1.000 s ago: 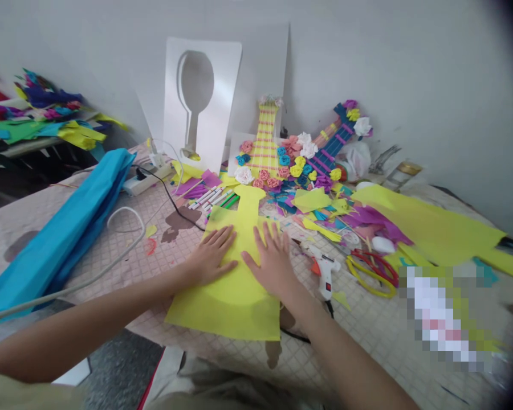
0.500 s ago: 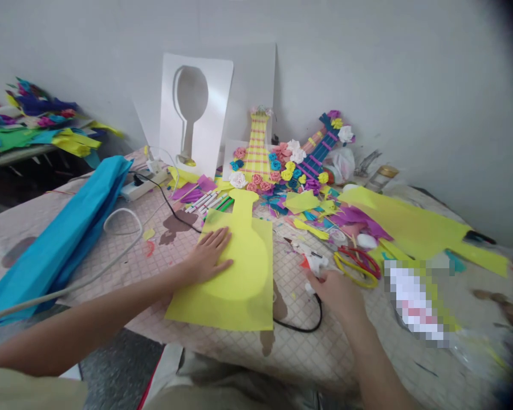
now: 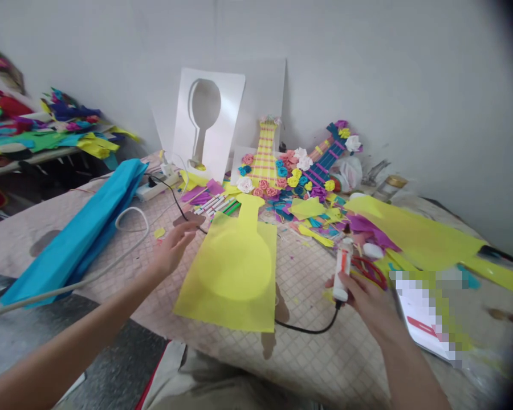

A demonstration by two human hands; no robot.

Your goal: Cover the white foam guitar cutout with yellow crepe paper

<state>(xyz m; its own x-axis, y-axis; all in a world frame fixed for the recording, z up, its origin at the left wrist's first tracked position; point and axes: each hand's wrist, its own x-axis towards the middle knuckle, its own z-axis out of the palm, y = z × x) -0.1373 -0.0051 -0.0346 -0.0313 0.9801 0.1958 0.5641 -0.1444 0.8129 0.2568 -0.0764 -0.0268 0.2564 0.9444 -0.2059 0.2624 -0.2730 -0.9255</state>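
My right hand (image 3: 365, 299) grips a white hot glue gun (image 3: 343, 265) with its dark nozzle pointing up and a black cord running from its lower end. My left hand (image 3: 174, 246) is in the air left of the yellow paper, fingers stretched out and holding nothing. Between my hands lies a sheet of yellow crepe paper (image 3: 226, 307), with a yellow guitar-shaped piece (image 3: 250, 210) whose neck sticks out past the sheet's far edge. The rounded body shows as a brighter area within the sheet. Red-handled scissors (image 3: 371, 273) lie behind my right hand.
A folded blue paper (image 3: 74, 233) and white cable (image 3: 130, 250) lie left. Behind are a power strip (image 3: 156, 188), markers (image 3: 216, 203), paper scraps (image 3: 308, 208), two flower-decorated paper guitars (image 3: 265, 154) and a white cutout board (image 3: 231, 102). A yellow sheet (image 3: 427, 228) lies right.
My left hand has lifted off the yellow paper and moved left. My right hand has picked up the glue gun from the table and turned it nozzle up. The view has shifted slightly left.
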